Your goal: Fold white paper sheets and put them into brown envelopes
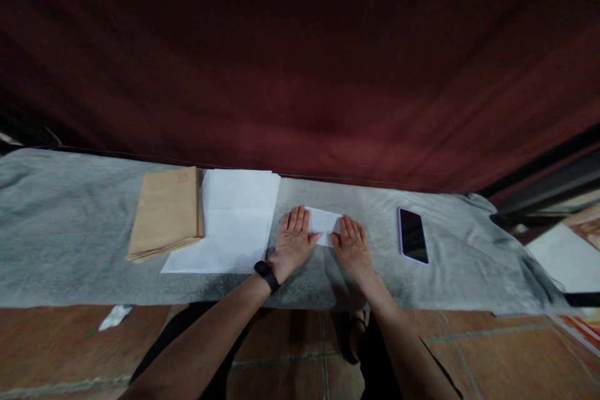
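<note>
A small folded sheet of white paper (pixel 324 221) lies flat on the grey cloth in front of me. My left hand (pixel 294 239) rests flat on its left end, fingers stretched away from me and thumb pointing inward. On the right end lies my right hand (pixel 352 246), also flat with its fingers extended. Both ends of the paper are hidden under the hands. Just left of my left hand is a stack of white paper sheets (pixel 237 225). A pile of brown envelopes (pixel 165 209) overlaps the left side of that stack.
A phone with a pale purple case (pixel 413 235) lies to the right on the grey cloth (pixel 459 244). Behind the cloth-covered surface hangs a dark red curtain (pixel 300 75). A crumpled white scrap (pixel 115 317) is on the tiled floor (pixel 285 350) at the left.
</note>
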`<act>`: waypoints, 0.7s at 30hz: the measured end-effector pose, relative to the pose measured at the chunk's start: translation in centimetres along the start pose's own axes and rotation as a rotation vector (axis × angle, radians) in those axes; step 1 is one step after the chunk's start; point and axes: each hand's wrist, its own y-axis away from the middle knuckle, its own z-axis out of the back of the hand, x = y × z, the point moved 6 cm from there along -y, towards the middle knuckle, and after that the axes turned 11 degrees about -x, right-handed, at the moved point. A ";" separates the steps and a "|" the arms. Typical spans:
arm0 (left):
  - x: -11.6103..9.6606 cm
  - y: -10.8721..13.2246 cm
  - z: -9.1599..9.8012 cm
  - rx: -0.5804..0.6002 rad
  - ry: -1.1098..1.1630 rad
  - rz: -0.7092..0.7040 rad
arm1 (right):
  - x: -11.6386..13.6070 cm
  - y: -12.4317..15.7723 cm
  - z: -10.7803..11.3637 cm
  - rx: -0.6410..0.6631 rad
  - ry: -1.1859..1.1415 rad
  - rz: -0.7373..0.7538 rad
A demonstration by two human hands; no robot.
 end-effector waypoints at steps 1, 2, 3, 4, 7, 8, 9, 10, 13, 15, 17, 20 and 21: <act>0.0 0.0 0.0 -0.002 0.003 0.000 | 0.1 0.0 0.0 0.007 0.007 0.000; 0.0 0.0 0.0 -0.004 0.005 0.000 | 0.1 0.1 -0.1 0.017 0.015 -0.001; 0.0 0.0 0.1 -0.007 0.006 -0.002 | 0.0 0.1 -0.1 0.031 0.020 -0.003; 0.0 0.0 0.1 -0.009 0.006 -0.005 | -0.1 0.2 -0.1 0.047 0.024 -0.004; 0.1 0.0 0.2 -0.007 -0.002 -0.012 | -0.7 0.4 0.1 0.090 0.021 -0.005; 0.1 0.0 0.2 -0.004 -0.006 -0.015 | -0.9 0.4 0.1 0.100 0.019 -0.009; 0.1 0.0 0.2 0.001 -0.010 -0.016 | -1.1 0.4 0.2 0.108 0.017 -0.013; 0.2 0.0 0.2 0.004 -0.013 -0.016 | -1.3 0.4 0.2 0.113 0.015 -0.018; 0.1 0.0 0.3 0.013 -0.018 -0.011 | -1.4 0.2 0.5 0.106 0.011 -0.018; 0.1 -0.1 0.3 0.017 -0.020 -0.009 | -1.1 -0.1 0.7 0.085 0.009 -0.016; 0.0 -0.1 0.3 0.020 -0.019 -0.011 | -0.6 -0.5 1.0 0.062 -0.001 -0.014; 0.0 -0.1 0.2 0.020 -0.010 -0.010 | 0.9 -0.9 1.1 0.048 -0.048 0.026; 0.0 -0.1 0.2 0.019 -0.008 -0.011 | 1.5 -0.9 1.0 0.052 -0.068 0.050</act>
